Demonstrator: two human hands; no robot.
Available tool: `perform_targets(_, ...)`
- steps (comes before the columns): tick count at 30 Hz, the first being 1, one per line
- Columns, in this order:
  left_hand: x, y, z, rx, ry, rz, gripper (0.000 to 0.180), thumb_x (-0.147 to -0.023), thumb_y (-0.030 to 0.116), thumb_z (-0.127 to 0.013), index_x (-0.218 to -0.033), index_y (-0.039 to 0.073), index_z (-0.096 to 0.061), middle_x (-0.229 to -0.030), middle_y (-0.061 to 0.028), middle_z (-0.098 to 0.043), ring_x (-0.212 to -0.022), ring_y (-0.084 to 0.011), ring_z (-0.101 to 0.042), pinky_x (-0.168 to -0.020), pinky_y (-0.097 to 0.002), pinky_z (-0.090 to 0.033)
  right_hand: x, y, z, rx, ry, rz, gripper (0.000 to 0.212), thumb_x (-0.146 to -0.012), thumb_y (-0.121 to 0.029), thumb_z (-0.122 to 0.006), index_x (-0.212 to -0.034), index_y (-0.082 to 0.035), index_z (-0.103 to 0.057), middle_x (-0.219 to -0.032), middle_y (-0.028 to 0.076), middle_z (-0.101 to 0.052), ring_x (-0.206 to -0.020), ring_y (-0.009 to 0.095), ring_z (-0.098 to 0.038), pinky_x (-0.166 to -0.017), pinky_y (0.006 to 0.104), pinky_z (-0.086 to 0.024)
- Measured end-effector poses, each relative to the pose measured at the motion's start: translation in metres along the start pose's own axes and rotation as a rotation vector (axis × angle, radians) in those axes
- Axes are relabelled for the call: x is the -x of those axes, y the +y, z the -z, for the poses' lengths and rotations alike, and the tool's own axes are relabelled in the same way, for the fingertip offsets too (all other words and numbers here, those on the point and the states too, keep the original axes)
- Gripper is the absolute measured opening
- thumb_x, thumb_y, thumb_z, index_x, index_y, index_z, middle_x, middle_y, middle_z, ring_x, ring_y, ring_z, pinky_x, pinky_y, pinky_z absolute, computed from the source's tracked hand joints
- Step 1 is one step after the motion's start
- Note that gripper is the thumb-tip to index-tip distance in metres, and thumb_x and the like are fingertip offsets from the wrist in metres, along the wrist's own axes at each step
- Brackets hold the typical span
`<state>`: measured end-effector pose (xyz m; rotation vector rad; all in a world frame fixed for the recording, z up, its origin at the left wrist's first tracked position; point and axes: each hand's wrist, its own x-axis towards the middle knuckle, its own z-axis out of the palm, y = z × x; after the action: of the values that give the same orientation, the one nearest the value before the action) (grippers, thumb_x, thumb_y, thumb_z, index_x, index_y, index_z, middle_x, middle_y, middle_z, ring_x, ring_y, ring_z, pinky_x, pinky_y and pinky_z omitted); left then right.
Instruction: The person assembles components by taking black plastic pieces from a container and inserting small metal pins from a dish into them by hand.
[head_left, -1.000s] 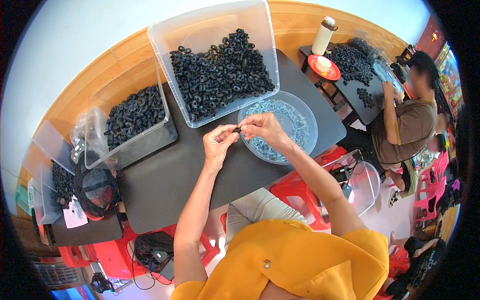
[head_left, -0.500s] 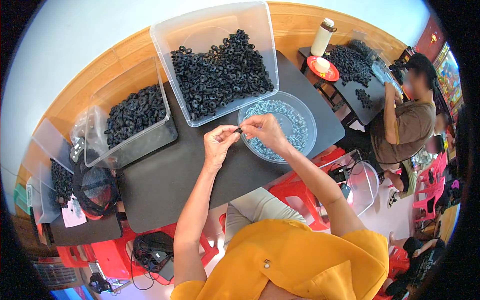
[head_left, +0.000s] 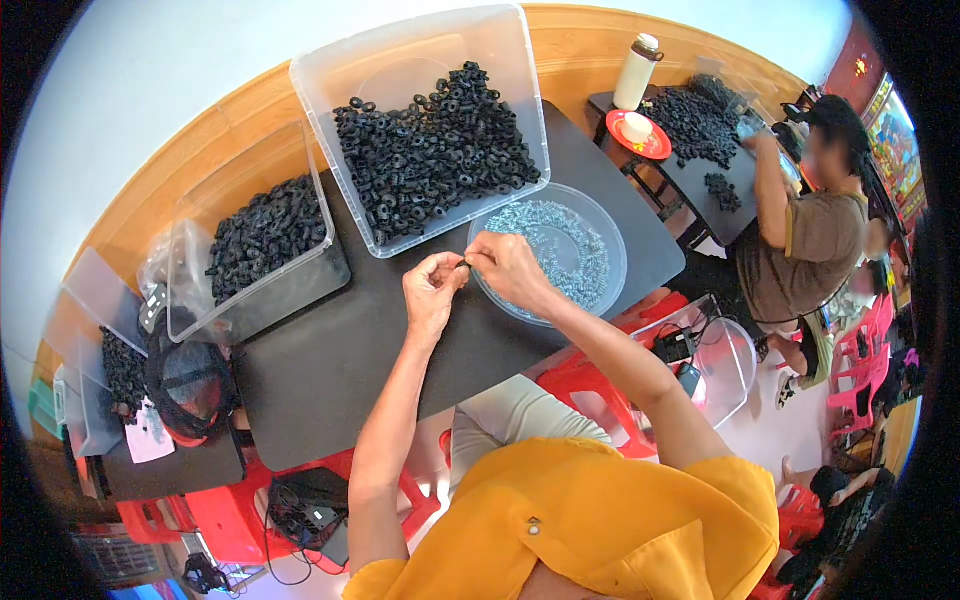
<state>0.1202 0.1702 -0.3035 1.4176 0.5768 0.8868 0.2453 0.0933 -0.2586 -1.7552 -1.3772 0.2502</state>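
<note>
My left hand (head_left: 432,292) is pinched around a small black plastic part (head_left: 463,264), held up above the dark table. The fingers of my right hand (head_left: 512,270) are pressed together right against that part; whatever they grip is hidden by the fingertips. Just behind and under my right hand is a round clear tub (head_left: 618,262) with many small shiny pieces (head_left: 548,222) spread over its bottom. Beyond both hands, a big translucent bin (head_left: 420,52) leans tilted, holding a heap of black ring-shaped plastic parts (head_left: 435,150).
Left of the big bin, a clear box (head_left: 290,285) holds more black parts. A black mesh bag (head_left: 190,385) sits at far left. To the right, a person (head_left: 805,235) works at another table with black parts, a bottle (head_left: 637,72) and a red plate (head_left: 655,143). Red stools (head_left: 225,515) stand below.
Both hands stay together at the black part, the right fingers closing in nearer the left. The whole view has shifted slightly. The person at right has raised an arm.
</note>
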Motion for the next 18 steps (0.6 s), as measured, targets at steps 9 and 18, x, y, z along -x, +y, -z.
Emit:
perform_targets(9,-0.002,0.01,0.006,0.209,-0.137,0.065,0.015,-0.077,0.002,-0.065,-0.091,-0.002,-0.06,-0.077,-0.0046,-0.063,-0.065,-0.0094,-0.059,-0.061,-0.022,-0.049,-0.007,-0.003,0.017,-0.301,-0.232,-0.191,0.012,-0.077,-0.007,-0.057,-0.082,0.003,-0.061,-0.066,0.01,-0.062,-0.058,0.013,-0.059,-0.055,0.0262,-0.047)
perform_targets(18,0.0,0.005,0.0,-0.044,0.057,0.009,0.011,-0.075,-0.002,-0.063,-0.086,-0.002,-0.061,-0.072,-0.002,-0.062,-0.061,-0.0069,-0.056,-0.057,-0.0202,-0.046,-0.007,-0.015,-0.008,0.143,-0.041,-0.044,0.01,-0.074,-0.007,-0.054,-0.076,0.002,-0.057,-0.069,0.023,-0.059,-0.071,0.041,-0.059,-0.063,0.0461,-0.046)
